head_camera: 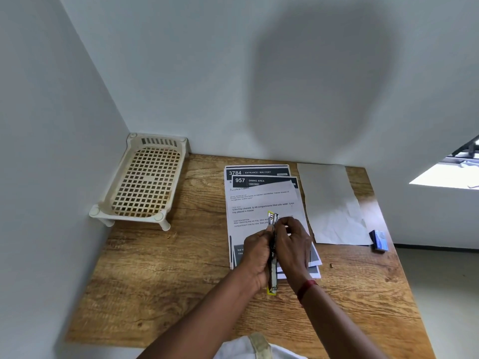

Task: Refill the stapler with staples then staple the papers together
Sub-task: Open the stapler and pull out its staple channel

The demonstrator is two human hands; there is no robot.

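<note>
A yellow and metal stapler (pixel 272 265) is swung open lengthwise above the printed papers (pixel 261 203), its metal rail pointing away from me. My left hand (pixel 255 251) grips the stapler from the left side. My right hand (pixel 291 239) pinches at the rail near its far end; whether it holds staples is hidden by the fingers. The papers lie as a loosely fanned stack on the wooden table (pixel 168 268). A small blue staple box (pixel 379 240) sits at the table's right edge.
A cream plastic lattice rack (pixel 145 182) stands in the back left corner against the walls. A blank creased white sheet (pixel 334 206) lies right of the stack. A tiny loose piece (pixel 331 265) lies on the wood near the papers.
</note>
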